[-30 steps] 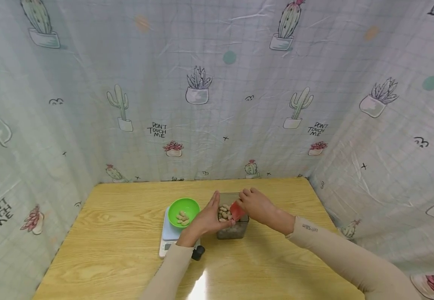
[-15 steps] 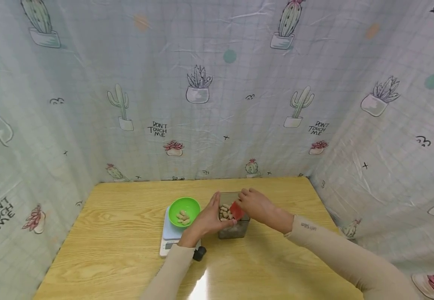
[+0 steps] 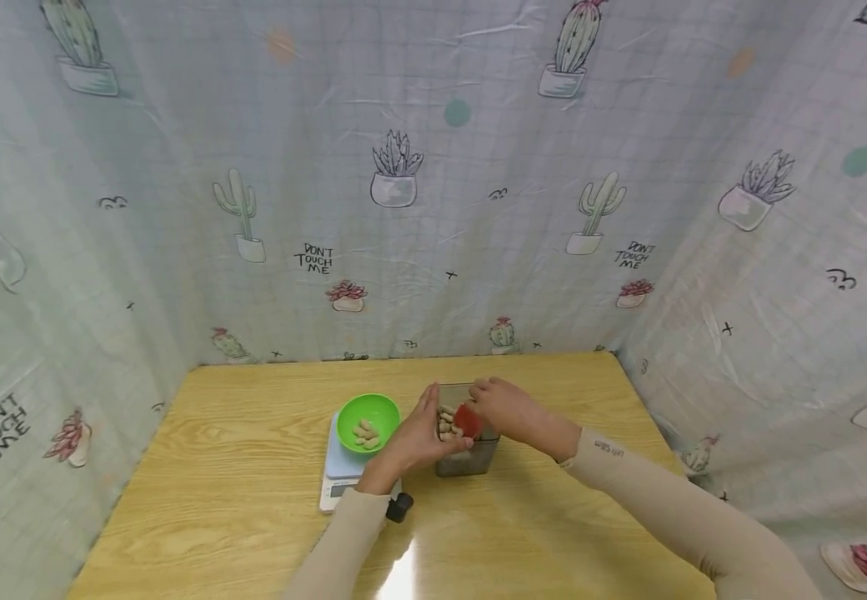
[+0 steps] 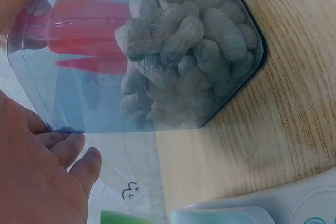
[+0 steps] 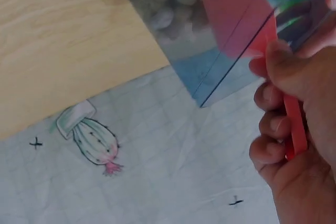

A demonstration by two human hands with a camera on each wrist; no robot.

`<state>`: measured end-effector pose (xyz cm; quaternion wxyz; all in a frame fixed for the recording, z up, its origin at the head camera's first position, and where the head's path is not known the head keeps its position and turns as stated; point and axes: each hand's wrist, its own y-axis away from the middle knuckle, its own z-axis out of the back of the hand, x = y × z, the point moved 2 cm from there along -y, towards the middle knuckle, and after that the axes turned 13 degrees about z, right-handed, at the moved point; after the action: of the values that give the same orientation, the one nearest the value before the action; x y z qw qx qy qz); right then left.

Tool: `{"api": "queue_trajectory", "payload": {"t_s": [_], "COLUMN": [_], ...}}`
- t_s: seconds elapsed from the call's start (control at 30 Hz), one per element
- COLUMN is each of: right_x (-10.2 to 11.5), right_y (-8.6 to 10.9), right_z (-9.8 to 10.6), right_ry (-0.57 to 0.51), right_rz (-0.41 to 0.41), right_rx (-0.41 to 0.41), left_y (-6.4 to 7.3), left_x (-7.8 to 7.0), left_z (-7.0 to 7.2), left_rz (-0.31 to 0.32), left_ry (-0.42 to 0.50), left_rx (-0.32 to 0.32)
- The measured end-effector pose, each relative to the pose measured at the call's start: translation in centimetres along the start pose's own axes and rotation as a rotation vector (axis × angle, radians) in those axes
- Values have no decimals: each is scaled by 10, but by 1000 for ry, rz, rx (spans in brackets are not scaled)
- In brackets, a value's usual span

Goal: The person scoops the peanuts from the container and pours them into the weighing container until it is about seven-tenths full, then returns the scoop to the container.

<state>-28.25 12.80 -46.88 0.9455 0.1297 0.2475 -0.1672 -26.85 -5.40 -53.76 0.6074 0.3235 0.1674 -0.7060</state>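
A see-through grey plastic container (image 3: 467, 463) stands on the table, its lower part full of unshelled peanuts (image 4: 181, 45). My left hand (image 3: 417, 435) holds its near left side, fingers along the left wall and thumb across the front rim. In the right hand (image 5: 299, 93) is the handle of a red scoop (image 3: 467, 421), gripped with curled fingers. The scoop's blade is down inside the container, touching the peanuts. Left of the container, a green bowl (image 3: 384, 408) with several peanuts (image 3: 365, 433) sits on a white kitchen scale (image 3: 338, 468).
The wooden table (image 3: 238, 467) reaches back to a hanging curtain (image 3: 433, 250) printed with cacti, which also closes off both sides. A small black object (image 3: 399, 507) shows at my left wrist, beside the scale.
My right hand has shifted slightly left with the scoop, and the blade now stands further over the peanuts. The left hand and the container have stayed put.
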Motion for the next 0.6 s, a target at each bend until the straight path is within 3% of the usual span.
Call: {"api": "queue_trajectory", "payload": {"t_s": [0.17, 0.27, 0.4, 0.6], "right_x": [-1, 5, 10, 8], "right_y": [7, 8, 4, 4], "right_z": [-7, -15, -21, -22], "right_ry": [-186, -230, -212, -368], "right_rz": [-29, -25, -48, -109], "right_rx": [-138, -202, -254, -289], "left_y": [-1, -1, -2, -2], "left_x": [1, 0, 0, 3], "left_z": [-1, -2, -2, -2], "left_rz": [4, 3, -11, 3], "left_ry": [-9, -24, -31, -15], "left_rx": [5, 1, -15, -15]}}
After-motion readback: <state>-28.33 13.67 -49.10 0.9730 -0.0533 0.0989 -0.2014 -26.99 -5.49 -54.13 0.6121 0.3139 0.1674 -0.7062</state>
